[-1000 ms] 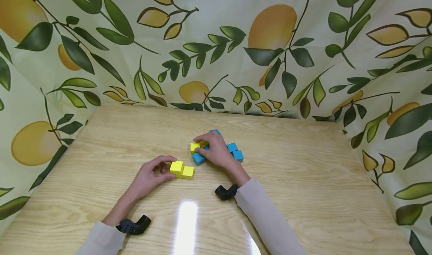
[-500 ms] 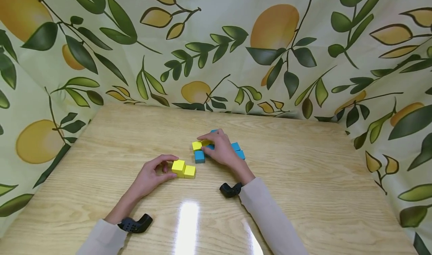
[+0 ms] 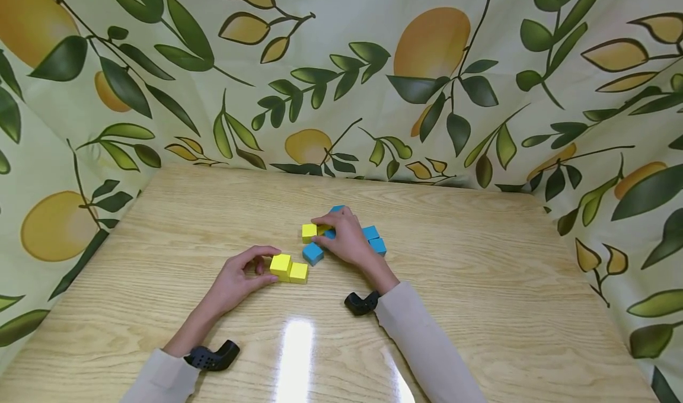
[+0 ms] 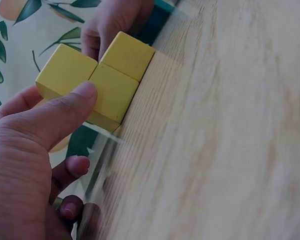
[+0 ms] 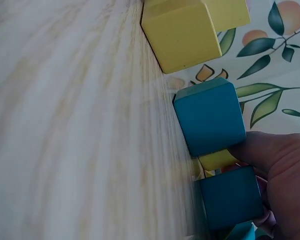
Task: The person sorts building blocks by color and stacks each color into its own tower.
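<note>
In the head view my left hand (image 3: 235, 278) pinches a yellow cube stack (image 3: 280, 266) with thumb and fingers. Another yellow cube (image 3: 299, 272) sits against that stack's right side. The left wrist view shows my thumb (image 4: 65, 112) across the lower cube of the stack. My right hand (image 3: 344, 234) reaches over the farther group, its thumb and index finger on either side of a yellow cube (image 3: 322, 229), partly hidden. Left of those fingertips is another yellow cube (image 3: 309, 233). A loose blue cube (image 3: 313, 253), turned at an angle, lies just in front of the thumb.
Two blue cubes (image 3: 377, 246) stand right of my right hand, and another blue cube (image 3: 337, 208) shows behind it. The wooden table (image 3: 480, 284) is bounded by a leaf-and-fruit patterned cloth (image 3: 341, 95) at the back and sides.
The loose blue cube turned square to the group half a second ago, and now is turned at an angle and slightly nearer. My right fingers have shifted a little; the left hand stays put.
</note>
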### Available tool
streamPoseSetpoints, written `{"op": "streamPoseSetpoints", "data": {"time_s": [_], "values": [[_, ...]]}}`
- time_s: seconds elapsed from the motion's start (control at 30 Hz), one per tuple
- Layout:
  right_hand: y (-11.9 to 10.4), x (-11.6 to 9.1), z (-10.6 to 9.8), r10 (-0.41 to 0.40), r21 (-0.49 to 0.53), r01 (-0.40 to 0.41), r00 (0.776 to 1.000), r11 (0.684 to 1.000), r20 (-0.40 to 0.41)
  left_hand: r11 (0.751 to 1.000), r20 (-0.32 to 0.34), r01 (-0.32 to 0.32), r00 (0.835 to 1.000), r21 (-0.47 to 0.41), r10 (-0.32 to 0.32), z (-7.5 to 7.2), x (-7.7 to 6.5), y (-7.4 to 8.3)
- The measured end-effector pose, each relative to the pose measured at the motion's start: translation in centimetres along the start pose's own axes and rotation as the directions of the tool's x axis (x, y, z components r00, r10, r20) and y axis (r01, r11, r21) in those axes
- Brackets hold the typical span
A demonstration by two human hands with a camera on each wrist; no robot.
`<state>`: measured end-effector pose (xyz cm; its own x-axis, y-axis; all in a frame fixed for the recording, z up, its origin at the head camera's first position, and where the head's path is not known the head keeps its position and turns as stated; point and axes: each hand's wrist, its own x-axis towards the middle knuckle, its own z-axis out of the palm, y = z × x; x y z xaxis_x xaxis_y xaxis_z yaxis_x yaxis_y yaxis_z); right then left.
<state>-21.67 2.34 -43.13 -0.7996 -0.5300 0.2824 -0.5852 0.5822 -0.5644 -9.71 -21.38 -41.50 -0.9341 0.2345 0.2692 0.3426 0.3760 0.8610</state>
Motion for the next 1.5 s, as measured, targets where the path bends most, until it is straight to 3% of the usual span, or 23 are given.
{"op": "streamPoseSetpoints", "data": {"time_s": [0.27, 0.5, 0.83, 1.3, 1.5], "values": [[-0.2, -0.1, -0.1, 0.031, -0.006, -0.031, 0.999, 0.999, -0.010, 1.000, -0.003, -0.006, 1.000, -0.002, 0.006, 0.0, 0.2, 0.0], [-0.3, -0.2, -0.2, 0.061, 0.057, -0.058, 0.997, 0.997, -0.041, 1.000, 0.007, -0.002, 1.000, 0.008, 0.002, 0.1, 0.1, 0.1], [-1.3, -0.8, -1.2, -0.028, 0.152, 0.047, 0.991, 0.987, -0.130, 1.000, -0.003, 0.004, 1.000, 0.024, -0.004, -0.1, 0.2, -0.1], [-3.3, -3.4, -1.2, -0.145, 0.235, 0.171, 0.982, 0.957, -0.124, 1.000, -0.005, -0.007, 1.000, 0.020, 0.007, -0.2, 0.1, -0.3], [-3.7, -4.7, -0.5, -0.175, 0.201, 0.193, 0.979, 0.960, -0.105, 1.000, 0.003, 0.004, 1.000, 0.008, -0.004, -0.1, -0.1, -0.2]]}}
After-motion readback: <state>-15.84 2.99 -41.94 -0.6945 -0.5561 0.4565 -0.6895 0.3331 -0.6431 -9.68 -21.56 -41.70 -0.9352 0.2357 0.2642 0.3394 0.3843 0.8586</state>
